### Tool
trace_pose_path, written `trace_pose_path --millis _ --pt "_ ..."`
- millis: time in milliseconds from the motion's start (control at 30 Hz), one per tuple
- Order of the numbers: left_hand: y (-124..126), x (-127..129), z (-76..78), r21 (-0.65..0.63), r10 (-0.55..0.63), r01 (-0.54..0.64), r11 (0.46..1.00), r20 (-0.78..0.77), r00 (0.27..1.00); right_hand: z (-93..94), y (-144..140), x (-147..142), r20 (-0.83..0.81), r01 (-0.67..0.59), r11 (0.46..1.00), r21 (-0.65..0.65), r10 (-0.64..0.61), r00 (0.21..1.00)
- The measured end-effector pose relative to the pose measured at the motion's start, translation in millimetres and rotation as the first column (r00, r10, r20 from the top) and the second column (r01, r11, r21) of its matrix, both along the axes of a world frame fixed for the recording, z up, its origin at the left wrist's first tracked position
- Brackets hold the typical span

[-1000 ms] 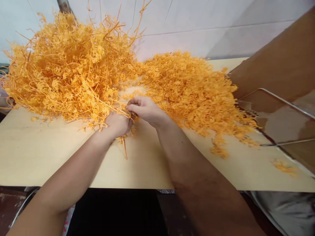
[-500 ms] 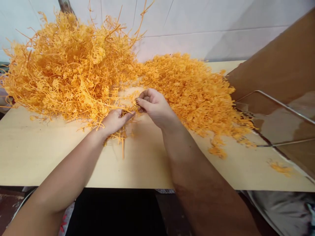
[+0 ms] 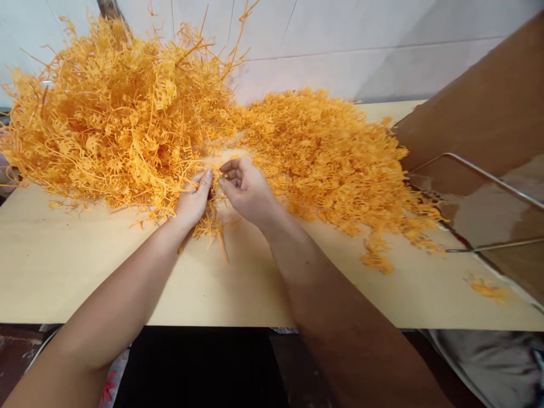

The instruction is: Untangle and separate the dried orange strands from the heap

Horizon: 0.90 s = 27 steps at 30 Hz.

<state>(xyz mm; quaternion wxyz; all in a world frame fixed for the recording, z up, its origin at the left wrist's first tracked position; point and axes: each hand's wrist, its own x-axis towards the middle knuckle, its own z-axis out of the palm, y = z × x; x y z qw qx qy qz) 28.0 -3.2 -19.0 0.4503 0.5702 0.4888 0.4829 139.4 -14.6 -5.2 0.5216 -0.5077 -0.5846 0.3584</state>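
I judge this partway, with a loose yellow heap centre-right, a tangled pile left upper-left, left hand pinching stems, right hand curled, grip unclear.

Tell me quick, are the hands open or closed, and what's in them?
Left hand: closed, holding an orange sprig.
Right hand: half curled; cannot tell whether it pinches anything.

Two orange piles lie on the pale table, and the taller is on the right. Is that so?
Not quite: the head view shows the taller pile on the left, by the left hand; the lower pile is on the right. Both do lie on the pale table.
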Motion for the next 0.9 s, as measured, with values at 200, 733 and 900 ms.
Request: trace_pose_path --millis 200,733,900 --pt "2 1 -3.2 -0.162 -0.048 0.084 0.983 0.215 0.976 12.7 -8 -3 -0.181 -0.048 0.997 -0.058 0.037 0.983" --pt "6 -3 -10.9 -0.121 -0.022 0.037 0.992 0.121 0.992 4.2 -7 -10 -0.007 -0.110 0.985 -0.130 0.110 0.994" --pt "12 -6 -20.6 -0.055 -0.102 0.108 0.993 0.097 0.990 4.3 -4 -2 0.187 -0.126 0.988 -0.093 0.142 0.972"
